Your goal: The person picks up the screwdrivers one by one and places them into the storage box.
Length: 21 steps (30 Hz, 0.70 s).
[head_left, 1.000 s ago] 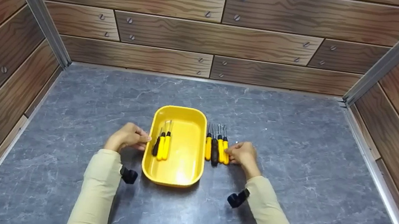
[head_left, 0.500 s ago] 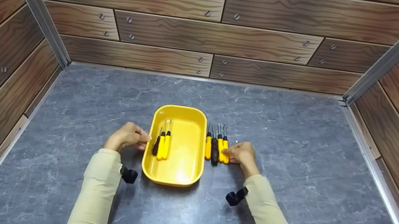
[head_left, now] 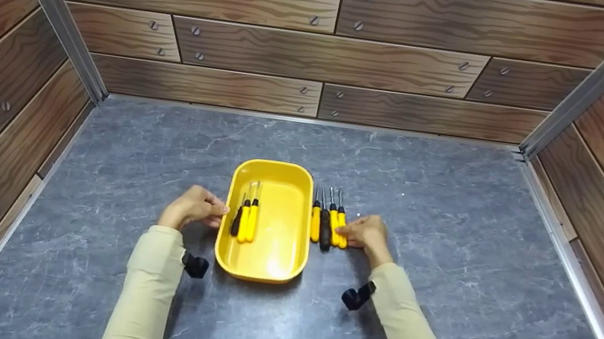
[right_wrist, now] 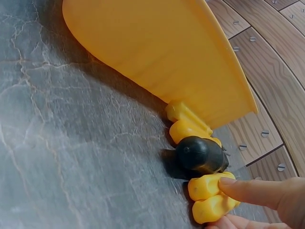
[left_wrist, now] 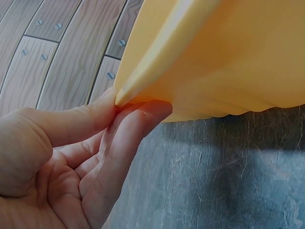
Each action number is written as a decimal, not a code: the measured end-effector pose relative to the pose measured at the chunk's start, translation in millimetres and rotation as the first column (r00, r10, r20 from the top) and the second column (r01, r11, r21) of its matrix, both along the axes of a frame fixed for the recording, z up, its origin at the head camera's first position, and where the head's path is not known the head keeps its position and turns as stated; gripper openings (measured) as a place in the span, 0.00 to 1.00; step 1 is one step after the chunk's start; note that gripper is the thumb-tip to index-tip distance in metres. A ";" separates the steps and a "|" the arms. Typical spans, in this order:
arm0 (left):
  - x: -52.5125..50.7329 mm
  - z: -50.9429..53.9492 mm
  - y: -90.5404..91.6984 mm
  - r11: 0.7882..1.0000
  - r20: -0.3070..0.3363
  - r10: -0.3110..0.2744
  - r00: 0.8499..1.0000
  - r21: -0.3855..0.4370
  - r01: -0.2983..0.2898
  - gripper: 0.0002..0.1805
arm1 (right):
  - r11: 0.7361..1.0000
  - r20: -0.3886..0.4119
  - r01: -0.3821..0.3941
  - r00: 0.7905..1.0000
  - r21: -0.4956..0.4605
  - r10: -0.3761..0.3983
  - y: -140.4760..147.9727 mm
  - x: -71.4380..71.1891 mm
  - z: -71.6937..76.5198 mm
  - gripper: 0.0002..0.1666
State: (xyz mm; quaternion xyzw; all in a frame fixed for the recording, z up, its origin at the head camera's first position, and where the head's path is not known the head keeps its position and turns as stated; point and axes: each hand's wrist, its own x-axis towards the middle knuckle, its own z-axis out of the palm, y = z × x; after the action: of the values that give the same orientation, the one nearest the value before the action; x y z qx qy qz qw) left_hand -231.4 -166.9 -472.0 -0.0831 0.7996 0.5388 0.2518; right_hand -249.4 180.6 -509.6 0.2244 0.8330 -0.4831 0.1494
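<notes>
My left hand (head_left: 195, 207) pinches the left rim of a yellow plastic tray (head_left: 259, 275); in the left wrist view the thumb lies on the rim's outer edge, with fingers beneath it. Inside the tray, along its left side, lie a small black-handled screwdriver (head_left: 236, 221) and two yellow-handled ones. Outside its right wall several screwdrivers lie side by side, tips pointing away, among them a black-handled one (head_left: 325, 231). My right hand (head_left: 368, 233) pinches the two rightmost yellow-handled screwdrivers (right_wrist: 207, 186), thumb on one handle and fingers at the other's outer side. Its fingertips are partly hidden.
Everything lies on a dark grey marbled surface (head_left: 446, 223). Walls with a printed wood-plank pattern (head_left: 259, 50) stand at the back and both sides, with metal strips (head_left: 581, 305) along the edges. A black camera is strapped to each wrist.
The right hand's fingers have shifted slightly left over the yellow handles, and the right forearm has moved a little left. The tray, the left hand and the screwdrivers stay in place.
</notes>
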 end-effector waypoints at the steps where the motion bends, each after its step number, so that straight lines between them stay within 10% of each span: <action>1: -0.1 0.0 0.2 1.000 0.002 0.004 1.000 -0.002 -0.004 0.16 | 1.000 -0.002 0.000 1.000 -0.006 0.000 0.3 0.0 -0.3 0.18; 21: 0.8 -1.3 0.5 1.000 -0.023 -0.004 1.000 0.023 0.004 0.15 | 0.979 -0.013 0.027 0.999 -0.202 -0.031 5.9 2.0 -2.5 0.14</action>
State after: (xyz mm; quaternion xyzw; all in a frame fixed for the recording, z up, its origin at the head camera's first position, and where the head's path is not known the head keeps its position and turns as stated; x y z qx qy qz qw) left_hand -230.7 -166.4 -473.3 -0.0724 0.7965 0.5483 0.2445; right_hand -247.4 186.5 -512.1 0.2164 0.7775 -0.5690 0.1577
